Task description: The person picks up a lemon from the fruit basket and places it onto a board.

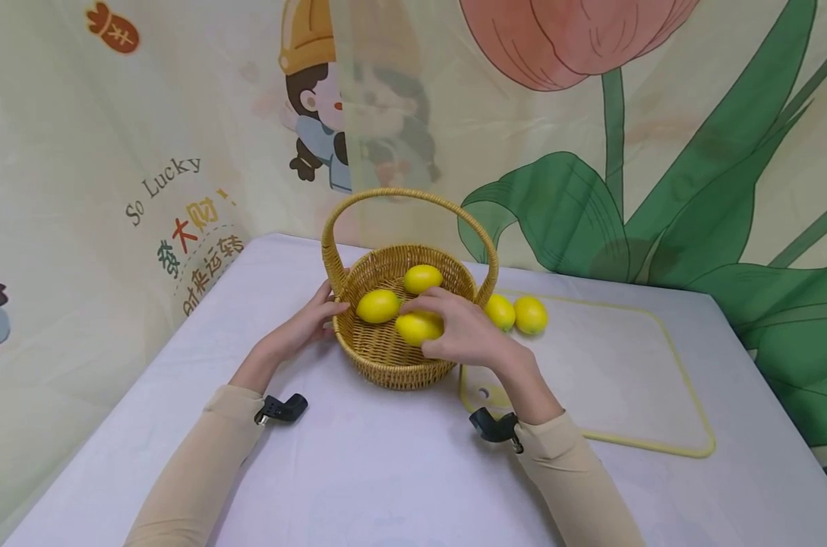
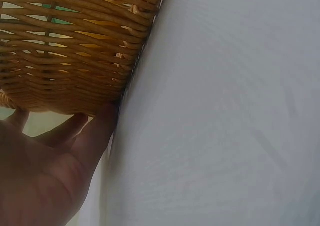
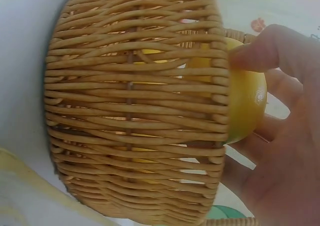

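Note:
A wicker basket (image 1: 402, 376) with a tall arched handle stands on the table. My right hand (image 1: 471, 330) pinches a yellow lemon (image 1: 418, 328) between thumb and fingers, inside the basket's rim on its right side. That lemon (image 3: 250, 106) shows partly above the weave in the right wrist view. Two more lemons lie in the basket, one at left (image 1: 378, 306) and one at the back (image 1: 423, 279). Against the basket's left side rests my left hand (image 1: 308, 323), its fingertips touching the wicker wall (image 2: 75, 61) with fairly straight fingers; some fingers are hidden in the head view.
Right of the basket lies a white cutting board (image 1: 618, 372) with a yellow edge. Two lemons sit side by side on its far left part, one (image 1: 500, 312) partly behind the handle's base, the other (image 1: 531, 314) in full view. A printed curtain (image 1: 413, 114) hangs behind the table.

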A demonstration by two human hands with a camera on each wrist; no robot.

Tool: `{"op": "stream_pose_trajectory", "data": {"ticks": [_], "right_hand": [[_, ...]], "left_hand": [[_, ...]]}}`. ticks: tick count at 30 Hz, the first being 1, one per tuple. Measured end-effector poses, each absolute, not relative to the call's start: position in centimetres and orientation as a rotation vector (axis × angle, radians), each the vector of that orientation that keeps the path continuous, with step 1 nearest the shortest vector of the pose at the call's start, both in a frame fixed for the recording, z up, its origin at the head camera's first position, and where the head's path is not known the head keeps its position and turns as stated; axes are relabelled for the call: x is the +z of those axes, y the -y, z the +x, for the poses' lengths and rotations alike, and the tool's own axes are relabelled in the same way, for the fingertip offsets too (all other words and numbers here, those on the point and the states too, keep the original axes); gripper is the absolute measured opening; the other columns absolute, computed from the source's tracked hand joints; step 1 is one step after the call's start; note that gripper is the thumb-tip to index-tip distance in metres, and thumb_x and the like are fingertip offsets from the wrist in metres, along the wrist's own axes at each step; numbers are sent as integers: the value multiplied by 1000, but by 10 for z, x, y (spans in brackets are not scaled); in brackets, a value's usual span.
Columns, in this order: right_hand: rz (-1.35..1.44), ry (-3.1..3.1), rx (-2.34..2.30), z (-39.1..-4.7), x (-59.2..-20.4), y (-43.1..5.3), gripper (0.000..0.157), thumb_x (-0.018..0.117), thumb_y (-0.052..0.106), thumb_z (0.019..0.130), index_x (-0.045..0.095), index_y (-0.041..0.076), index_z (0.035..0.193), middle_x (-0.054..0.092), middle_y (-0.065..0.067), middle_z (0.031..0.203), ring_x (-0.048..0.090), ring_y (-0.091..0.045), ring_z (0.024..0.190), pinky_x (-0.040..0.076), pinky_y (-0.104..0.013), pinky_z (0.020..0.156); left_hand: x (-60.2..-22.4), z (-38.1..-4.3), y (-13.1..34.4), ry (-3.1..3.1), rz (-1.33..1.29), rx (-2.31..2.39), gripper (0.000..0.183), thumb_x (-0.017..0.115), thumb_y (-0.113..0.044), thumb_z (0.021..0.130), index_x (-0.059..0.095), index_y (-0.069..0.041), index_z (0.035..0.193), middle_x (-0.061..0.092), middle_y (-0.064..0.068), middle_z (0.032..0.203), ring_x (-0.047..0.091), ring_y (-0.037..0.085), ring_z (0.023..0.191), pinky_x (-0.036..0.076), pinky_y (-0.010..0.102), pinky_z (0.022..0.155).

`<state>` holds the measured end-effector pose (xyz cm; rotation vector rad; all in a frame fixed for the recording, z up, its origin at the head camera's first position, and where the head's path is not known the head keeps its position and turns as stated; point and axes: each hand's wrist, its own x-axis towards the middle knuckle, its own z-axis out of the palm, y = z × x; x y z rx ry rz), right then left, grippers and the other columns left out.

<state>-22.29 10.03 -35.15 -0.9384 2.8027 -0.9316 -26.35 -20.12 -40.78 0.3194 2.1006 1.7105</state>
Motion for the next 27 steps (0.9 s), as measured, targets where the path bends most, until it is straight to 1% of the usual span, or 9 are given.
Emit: {"op": "stream_pose_trajectory", "data": {"ticks": [4,6,10,15,21,27], "right_hand": [[-947,-2817,-918,-220,-347,-101,58,65,16,69,65,36,124,56,15,126,53,-16,100,45,-34,75],[-946,-2819,-923,-219,-345,-101,57,65,16,70,65,38,123,55,16,126,53,-15,100,45,-34,75],[-951,-2825,-942,-216,-339,-104,56,65,17,71,64,41,121,55,15,126,53,-15,99,46,-33,74],[-954,-2839,-953,-212,-331,-108,55,65,17,72,64,40,122,55,14,127,53,-14,101,46,-33,74],[-952,-2859,-935,-206,-321,-112,53,65,19,74,62,42,122,53,14,126,52,-15,99,46,-34,71],[-954,-2901,-943,-204,-314,-119,54,66,19,74,63,37,125,55,14,121,53,-14,96,45,-33,74]], "left_hand": [[-408,-264,202,-2102,324,1712,73,43,-34,103,-4,-41,158,2,9,169,20,41,151,25,61,119],[-408,-264,201,-2097,325,1715,73,44,-34,103,-3,-43,158,1,9,169,20,41,151,25,61,119],[-408,-263,201,-2092,332,1718,73,44,-34,103,-3,-42,158,1,10,169,20,41,151,26,61,119],[-407,-263,201,-2090,331,1719,75,45,-35,102,-4,-40,159,2,11,168,22,41,150,27,61,119],[-407,-264,201,-2090,337,1719,74,43,-32,103,-5,-40,158,1,12,168,22,42,150,27,61,118],[-408,-264,202,-2093,337,1720,73,43,-33,103,-3,-41,158,0,11,169,22,42,151,28,61,118]]}}
